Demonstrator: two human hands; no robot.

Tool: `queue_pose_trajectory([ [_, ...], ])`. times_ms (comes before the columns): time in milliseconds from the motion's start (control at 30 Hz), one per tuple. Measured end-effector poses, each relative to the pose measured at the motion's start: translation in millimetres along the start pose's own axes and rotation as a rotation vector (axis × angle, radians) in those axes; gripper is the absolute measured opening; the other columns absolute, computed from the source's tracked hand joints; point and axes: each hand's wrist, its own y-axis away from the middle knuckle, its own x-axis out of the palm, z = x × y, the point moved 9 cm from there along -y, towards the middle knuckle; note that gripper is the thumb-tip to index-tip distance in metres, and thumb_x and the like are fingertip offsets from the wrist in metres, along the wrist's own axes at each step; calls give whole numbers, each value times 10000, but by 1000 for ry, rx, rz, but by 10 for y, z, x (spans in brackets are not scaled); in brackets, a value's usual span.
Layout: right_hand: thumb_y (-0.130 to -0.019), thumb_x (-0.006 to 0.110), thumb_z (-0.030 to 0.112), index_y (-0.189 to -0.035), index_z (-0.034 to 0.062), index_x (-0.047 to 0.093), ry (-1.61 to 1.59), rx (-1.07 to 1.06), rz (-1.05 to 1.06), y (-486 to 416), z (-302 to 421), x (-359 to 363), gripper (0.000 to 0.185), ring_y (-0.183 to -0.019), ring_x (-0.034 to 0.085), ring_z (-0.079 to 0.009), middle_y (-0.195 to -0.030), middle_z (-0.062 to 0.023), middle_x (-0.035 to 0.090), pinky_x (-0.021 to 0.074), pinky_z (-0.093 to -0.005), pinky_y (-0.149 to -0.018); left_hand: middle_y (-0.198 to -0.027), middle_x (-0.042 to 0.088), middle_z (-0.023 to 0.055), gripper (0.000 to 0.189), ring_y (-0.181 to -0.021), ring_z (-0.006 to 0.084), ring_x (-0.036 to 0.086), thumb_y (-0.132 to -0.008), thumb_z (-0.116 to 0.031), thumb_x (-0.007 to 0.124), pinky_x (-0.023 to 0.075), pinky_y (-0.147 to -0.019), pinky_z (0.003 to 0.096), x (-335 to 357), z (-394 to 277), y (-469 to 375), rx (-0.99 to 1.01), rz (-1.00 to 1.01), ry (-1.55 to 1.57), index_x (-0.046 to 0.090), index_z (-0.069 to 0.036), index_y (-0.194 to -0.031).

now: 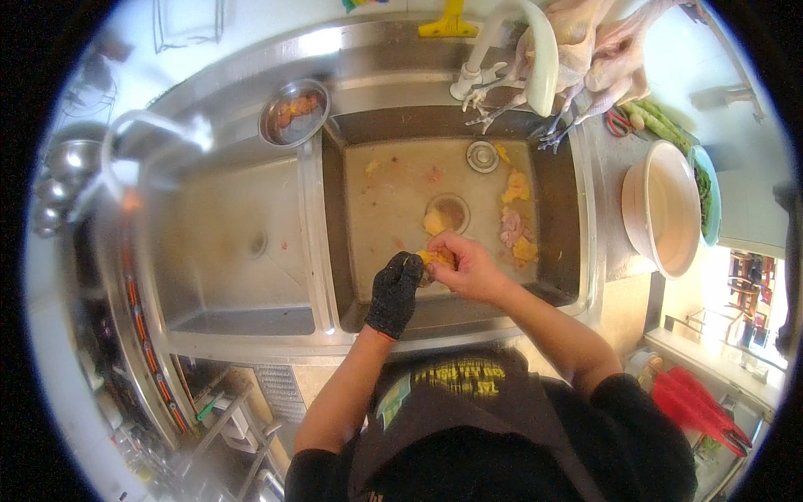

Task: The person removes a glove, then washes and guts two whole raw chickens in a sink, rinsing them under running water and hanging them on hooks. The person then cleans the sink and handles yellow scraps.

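My left hand (395, 293), in a black knit glove, pinches one end of a yellowish piece of poultry offal (439, 256) over the right sink basin (389, 188). My bare right hand (469, 268) grips the other side of the same piece. Just beyond my fingers, a lump of yellow fat (434, 221) lies at the drain (455, 213). Along the basin's right side are more yellow fat (515, 186) and a pinkish coil of offal (513, 227). Small scraps are scattered across the basin floor.
A metal bowl (271, 128) with reddish-orange pieces sits on the divider's far end. Plucked whole birds (574, 44) lie behind the faucet (542, 63), feet over the basin. A loose drain strainer (482, 157) rests inside. To the right stands a large pale basin (637, 207); the left basin (213, 251) adjoins.
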Motion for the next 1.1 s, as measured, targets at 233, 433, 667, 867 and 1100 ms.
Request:
queue_pose_trajectory([
  [233, -822, 608, 73, -934, 49, 530, 182, -227, 1, -145, 77, -79, 139, -642, 517, -68, -707, -12, 538, 456, -237, -575, -766, 585, 67, 242, -710, 143, 539, -968, -232, 501, 454, -650, 301, 41, -489, 83, 231, 100, -156, 599, -14, -926],
  [433, -872, 557, 33, -933, 68, 509, -583, 309, -72, -40, -504, -388, 85, -704, 570, -115, -801, -28, 557, 485, -280, -592, -828, 629, 82, 218, -753, 153, 598, -950, -190, 508, 489, -684, 301, -65, -475, 14, 196, 4, -7, 595, 5, -994],
  [667, -857, 641, 63, -986, 74, 518, -416, 93, -102, 78, -235, -169, 179, -773, 563, -108, -875, -31, 555, 513, -268, -665, -833, 616, 53, 264, -713, 155, 614, -944, -284, 514, 518, -578, 294, -14, -22, -69, -46, 23, 455, 562, -59, -1074],
  [867, -743, 781, 142, -1042, 68, 515, 218, -87, -70, 27, 77, 34, 407, -825, 563, -102, -906, -41, 579, 485, -275, -721, -819, 583, -2, 266, -718, 158, 595, -949, -338, 508, 500, -650, 273, 200, 355, 86, -401, 93, 468, 565, -95, -1042],
  [1100, -754, 733, 199, -974, 47, 504, 409, -141, -120, 64, -221, 112, 352, -757, 559, -342, -840, -153, 547, 469, -417, -680, -1005, 641, 59, 242, -926, 167, 597, -968, -204, 444, 490, -818, 325, 204, 726, 3, -240, 2, 621, 607, -55, -1065],
])
